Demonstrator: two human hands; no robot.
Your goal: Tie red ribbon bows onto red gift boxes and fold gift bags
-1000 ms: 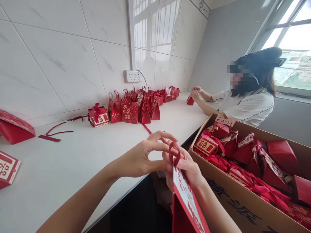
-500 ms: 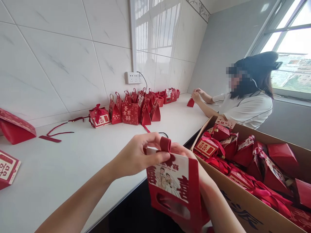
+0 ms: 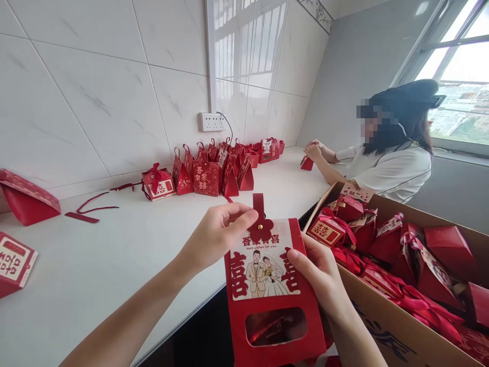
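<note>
A red wedding gift box (image 3: 275,316) with a cartoon couple on its white label and a clear oval window stands upright over the counter's front edge, tilted slightly back. My right hand (image 3: 321,270) grips its right side, thumb on the front and fingers behind. At its top, my left hand (image 3: 225,229) pinches beside the red strap (image 3: 259,204), thumb in front and fingers partly hidden behind. A red flower-shaped piece with a gold stud (image 3: 260,227) joins the strap to the box front. Something red and shiny shows through the window.
Several red gift boxes (image 3: 206,178) line the wall on the white counter (image 3: 114,265). Two more boxes (image 3: 30,196) sit at the left, near a loose red strap (image 3: 82,217). A cardboard carton (image 3: 378,326) full of boxes stands right. Beyond it, a co-worker (image 3: 397,163) handles a small box.
The box has turned to face me more squarely. My right hand has come from behind its top to its right side, and the strap now stands straight up with the flower piece showing.
</note>
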